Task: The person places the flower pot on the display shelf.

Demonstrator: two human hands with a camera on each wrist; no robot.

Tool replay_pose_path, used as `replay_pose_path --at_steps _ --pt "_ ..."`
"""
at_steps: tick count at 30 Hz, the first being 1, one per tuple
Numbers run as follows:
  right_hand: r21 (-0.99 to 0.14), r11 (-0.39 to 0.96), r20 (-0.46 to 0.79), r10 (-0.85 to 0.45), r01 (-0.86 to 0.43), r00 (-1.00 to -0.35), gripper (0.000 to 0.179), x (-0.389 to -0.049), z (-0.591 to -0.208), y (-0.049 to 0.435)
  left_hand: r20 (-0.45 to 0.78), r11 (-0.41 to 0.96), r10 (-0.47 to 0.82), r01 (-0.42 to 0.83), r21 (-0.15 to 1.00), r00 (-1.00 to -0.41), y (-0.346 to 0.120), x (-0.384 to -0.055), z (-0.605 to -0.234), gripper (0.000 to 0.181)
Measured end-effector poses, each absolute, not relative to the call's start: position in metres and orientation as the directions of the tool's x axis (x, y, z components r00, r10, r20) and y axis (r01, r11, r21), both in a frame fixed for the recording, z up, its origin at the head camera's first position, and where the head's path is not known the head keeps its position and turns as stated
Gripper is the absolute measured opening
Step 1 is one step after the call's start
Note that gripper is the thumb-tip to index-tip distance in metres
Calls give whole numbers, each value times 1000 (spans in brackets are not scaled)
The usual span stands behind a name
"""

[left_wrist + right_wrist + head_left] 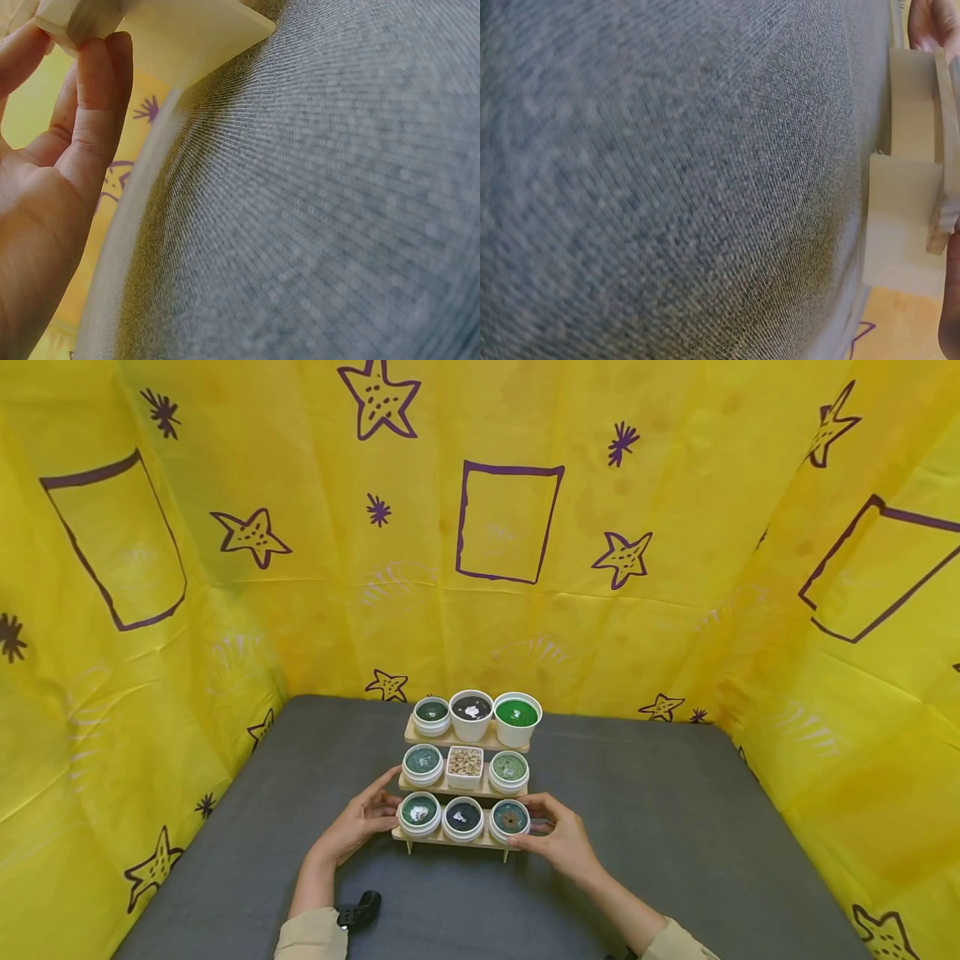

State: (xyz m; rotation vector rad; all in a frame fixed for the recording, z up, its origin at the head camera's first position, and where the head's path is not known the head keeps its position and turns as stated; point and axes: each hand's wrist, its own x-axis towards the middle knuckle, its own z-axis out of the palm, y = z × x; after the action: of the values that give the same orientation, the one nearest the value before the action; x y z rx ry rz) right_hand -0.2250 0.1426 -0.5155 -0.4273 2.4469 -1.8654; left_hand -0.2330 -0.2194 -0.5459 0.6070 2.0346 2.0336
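The wooden rack [465, 789] is a pale three-step stand on the grey table [675, 827], near its middle, carrying nine small white pots [462, 818] of green, dark and speckled contents, three per step. No label or writing can be read on it. The left hand [363, 822] grips its left end, fingers curled on the wood; the right hand [558, 839] grips its right end likewise. Bare cloth lies on both sides; yellow starred curtains [510, 527] close in behind.

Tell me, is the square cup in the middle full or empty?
Full. The square cup on the rack's middle step shows brown and pale bits up to its rim.
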Motion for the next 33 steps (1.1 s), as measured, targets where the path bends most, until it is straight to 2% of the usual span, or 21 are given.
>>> replay_pose_path --at_steps 25,33 --pt "-960 207 140 -233 -190 -962 57 -220 -520 143 159 -49 442 153 987 -883 -219 -234 -546 82" --pt "-964 135 182 -292 -229 -939 58 -219 -522 150 115 31 406 139 990 -906 -221 -232 -543 83"
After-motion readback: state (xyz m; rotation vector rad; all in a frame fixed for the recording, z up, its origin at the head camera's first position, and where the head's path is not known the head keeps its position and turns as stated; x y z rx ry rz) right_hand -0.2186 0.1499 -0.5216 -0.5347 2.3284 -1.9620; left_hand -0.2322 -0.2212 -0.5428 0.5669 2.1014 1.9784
